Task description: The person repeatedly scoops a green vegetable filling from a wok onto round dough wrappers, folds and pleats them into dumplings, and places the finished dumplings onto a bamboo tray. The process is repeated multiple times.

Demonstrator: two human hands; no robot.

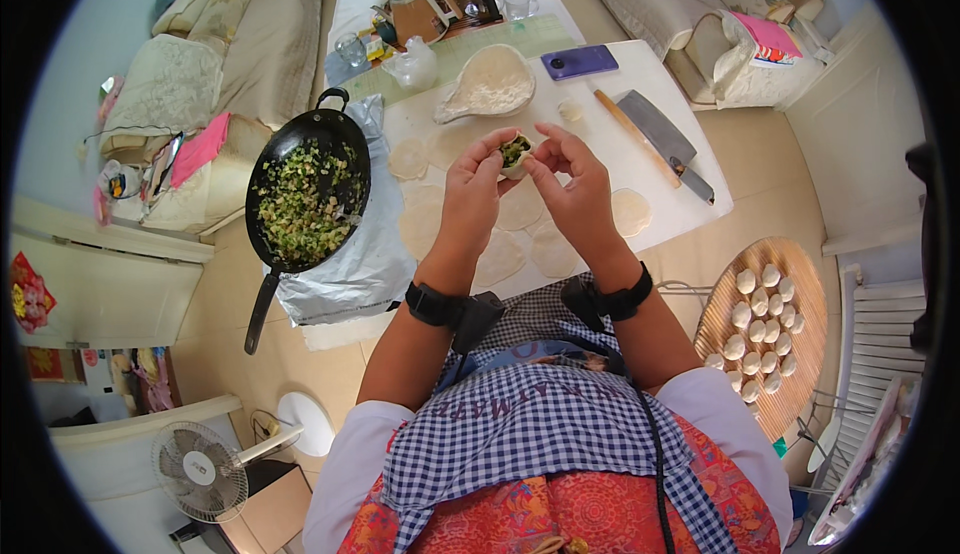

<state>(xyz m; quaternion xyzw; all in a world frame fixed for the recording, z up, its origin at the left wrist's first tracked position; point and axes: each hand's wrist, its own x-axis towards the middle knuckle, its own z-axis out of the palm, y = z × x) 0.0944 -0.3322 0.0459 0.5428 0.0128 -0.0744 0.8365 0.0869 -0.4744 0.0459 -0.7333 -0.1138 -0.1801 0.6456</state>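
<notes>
Between my two hands, above the table, is a dumpling wrapper (516,153) cupped around green chopped filling, its top unsealed. My left hand (474,179) holds it from the left with thumb and fingers. From the right, my right hand (574,175) pinches its rim. Several flat round dough wrappers (499,257) lie on the white board (667,224) beneath and around my hands. Another wrapper (631,212) rests to the right of my right wrist. A black wok (309,182) with chopped green filling stands left of my hands, on a silvery plastic sheet (337,295).
Beyond my hands sits a bowl of flour (491,85), with a dough piece (570,109) to its right. A wooden rolling pin (637,137) and a cleaver (664,133) lie near a purple phone (580,62). Several dumplings fill a round tray (712,321) at right. A fan (201,471) stands at lower left.
</notes>
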